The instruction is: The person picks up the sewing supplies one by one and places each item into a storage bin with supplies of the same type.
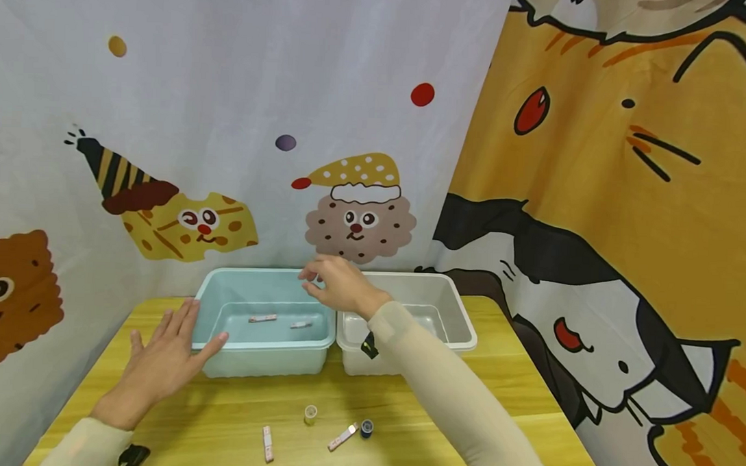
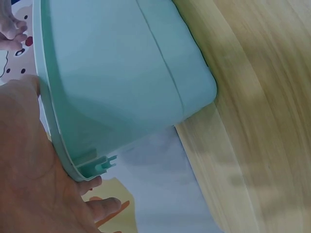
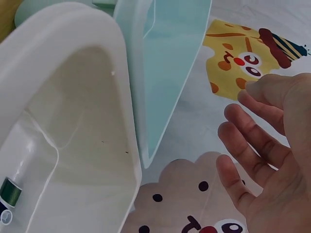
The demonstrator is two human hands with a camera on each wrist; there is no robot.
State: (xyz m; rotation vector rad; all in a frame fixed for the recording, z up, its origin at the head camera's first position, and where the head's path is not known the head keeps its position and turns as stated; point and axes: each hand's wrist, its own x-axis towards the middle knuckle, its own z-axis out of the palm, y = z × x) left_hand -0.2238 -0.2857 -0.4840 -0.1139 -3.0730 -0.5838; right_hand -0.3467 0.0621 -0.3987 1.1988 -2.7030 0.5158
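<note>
My left hand [image 1: 166,357] lies on the left rim of the light blue bin [image 1: 264,358], its fingers spread. In the left wrist view, that palm and fingers are against the bin's rim [image 2: 51,121]. Above the place where the two bins meet is my right hand [image 1: 340,285], its fingers loosely bent; the right wrist view shows nothing between them. Two small pale printed strips, one a pinkish strip [image 1: 262,318] and one a whiter strip [image 1: 301,324], lie in the blue bin. The white bin [image 1: 468,336] holds a green spool-like cylinder [image 3: 10,191] and a dark one [image 3: 5,214].
On the wooden table [image 1: 218,426], in front of the bins, are a pinkish strip [image 1: 268,444], a slanted strip [image 1: 342,438], a pale spool-like cylinder [image 1: 310,414] and a dark blue one [image 1: 367,428]. A printed cartoon curtain [image 1: 229,118] hangs behind the table.
</note>
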